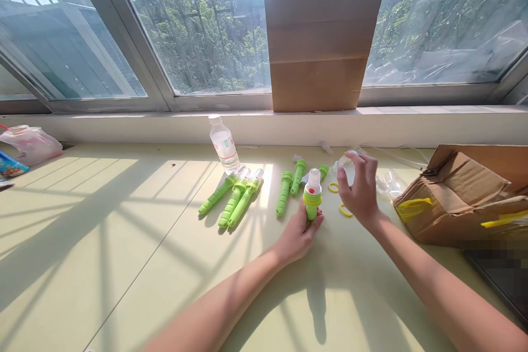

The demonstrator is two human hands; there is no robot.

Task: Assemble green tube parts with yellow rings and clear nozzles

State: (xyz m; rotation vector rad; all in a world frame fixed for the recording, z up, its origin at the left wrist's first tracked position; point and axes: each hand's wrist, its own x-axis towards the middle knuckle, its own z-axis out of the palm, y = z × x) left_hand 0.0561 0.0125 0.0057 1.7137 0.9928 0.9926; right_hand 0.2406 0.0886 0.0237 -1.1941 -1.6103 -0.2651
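Observation:
Upright in my left hand (297,235) is a green plastic toy stick (312,201), its fingers wrapped round the lower part. The stick has a yellow ring, a white collar with a red dot and a clear ribbed tip. To the right, my right hand (362,190) is raised with thumb and fingers curled round a clear plastic dome-like cover (347,168), apart from the stick. Two yellow rings (345,210) lie on the table between the hands. Behind my left hand lie several green handles (284,193) without clear tips.
Three green sticks with clear tips (240,198) lie at left, before a water bottle (224,146). At right stands an open cardboard box (429,214) with yellow strips; clear plastic pieces (390,182) lie beside it. A pinkish plastic bag (31,143) sits far left. Windows line the back.

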